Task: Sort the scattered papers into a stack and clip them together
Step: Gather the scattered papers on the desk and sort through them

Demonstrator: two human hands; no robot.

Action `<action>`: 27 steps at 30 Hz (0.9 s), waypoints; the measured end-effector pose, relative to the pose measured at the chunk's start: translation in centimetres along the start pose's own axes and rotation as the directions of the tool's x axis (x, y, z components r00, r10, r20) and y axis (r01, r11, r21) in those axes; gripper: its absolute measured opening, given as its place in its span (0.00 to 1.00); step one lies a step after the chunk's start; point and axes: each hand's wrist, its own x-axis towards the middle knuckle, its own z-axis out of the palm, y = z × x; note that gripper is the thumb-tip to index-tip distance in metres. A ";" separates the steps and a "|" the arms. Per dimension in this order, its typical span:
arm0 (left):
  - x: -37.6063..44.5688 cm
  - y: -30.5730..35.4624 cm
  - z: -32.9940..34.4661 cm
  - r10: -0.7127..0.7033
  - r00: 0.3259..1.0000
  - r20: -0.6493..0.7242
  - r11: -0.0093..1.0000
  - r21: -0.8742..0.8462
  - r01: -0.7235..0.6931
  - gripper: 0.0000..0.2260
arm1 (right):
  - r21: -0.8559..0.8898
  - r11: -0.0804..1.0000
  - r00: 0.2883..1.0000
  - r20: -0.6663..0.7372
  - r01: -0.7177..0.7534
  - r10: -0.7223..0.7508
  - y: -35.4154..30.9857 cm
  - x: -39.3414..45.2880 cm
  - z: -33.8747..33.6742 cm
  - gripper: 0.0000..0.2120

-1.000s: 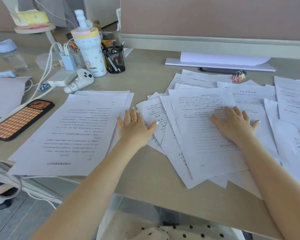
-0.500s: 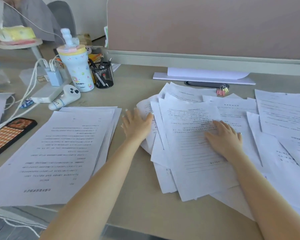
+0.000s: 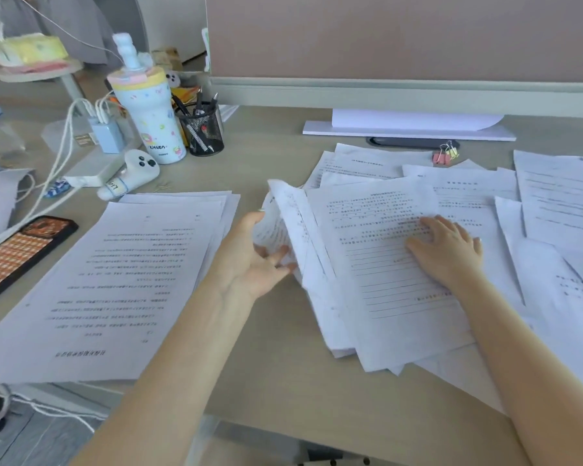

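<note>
The left hand (image 3: 254, 260), flat a second ago, now grips the lifted 9 o'clock edge of the loose papers (image 3: 377, 264) at bench (image 3: 273, 381) centre, while the open right hand (image 3: 446, 250) pins them, indicating gathering has begun.

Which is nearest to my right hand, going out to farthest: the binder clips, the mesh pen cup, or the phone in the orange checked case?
From the right hand:
1. Binder clips, straight beyond it, by the monitor base.
2. Mesh pen cup, far left, beside the tumbler.
3. Phone, at the desk's left edge.
</note>
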 end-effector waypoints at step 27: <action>3.4 -2.5 2.6 0.207 0.977 0.057 0.635 0.751 -0.179 0.04 | 0.279 0.955 0.994 0.009 0.099 -0.105 -1.3 -1.7 -1.3 0.23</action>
